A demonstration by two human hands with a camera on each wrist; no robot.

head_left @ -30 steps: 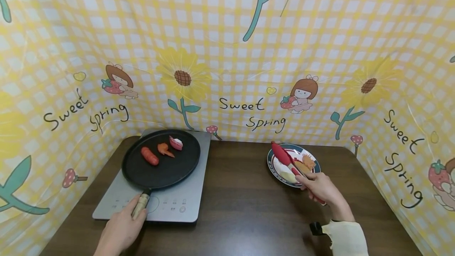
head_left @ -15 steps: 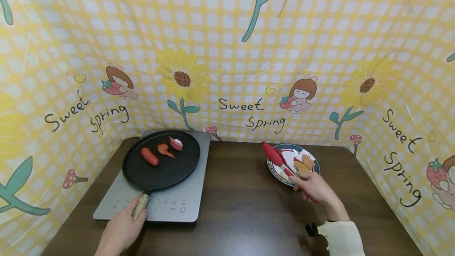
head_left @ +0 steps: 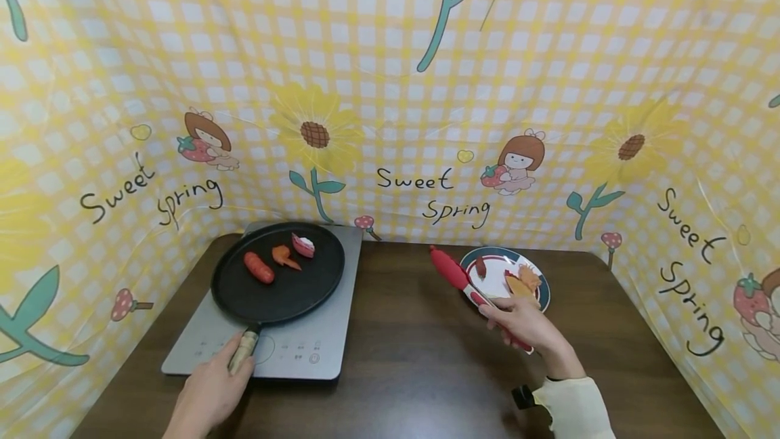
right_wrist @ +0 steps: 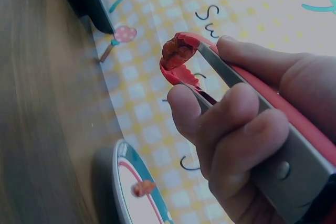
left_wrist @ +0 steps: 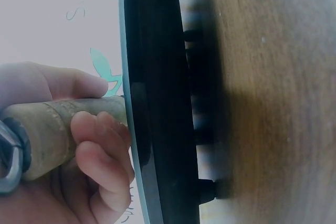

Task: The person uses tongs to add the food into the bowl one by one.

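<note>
My left hand [head_left: 210, 388] grips the handle [head_left: 244, 351] of a round black frying pan [head_left: 277, 300]; the left wrist view shows fingers curled round the handle. In the pan lie a red sausage [head_left: 258, 267], an orange wing-shaped piece [head_left: 284, 257] and a pink-and-white piece [head_left: 303, 245]. My right hand [head_left: 527, 327] holds red-tipped metal tongs [head_left: 449, 268] above the left edge of a plate [head_left: 496, 275]. Between the tong tips is a reddish-brown food piece [right_wrist: 177, 52], seen only in the right wrist view. On the plate are a small brown piece [head_left: 481, 267] and a yellow folded piece [head_left: 521, 288].
Under the pan sits a silver induction cooker [head_left: 329, 344] on a dark wooden table [head_left: 402, 358]. A crinkled orange piece [head_left: 529, 276] lies at the plate's right. A yellow checked cloth [head_left: 402, 114] hangs behind and at both sides.
My right hand and the tongs have moved left, from over the plate to past its left edge. The small brown piece on the plate is now uncovered. My left hand stays on the handle.
</note>
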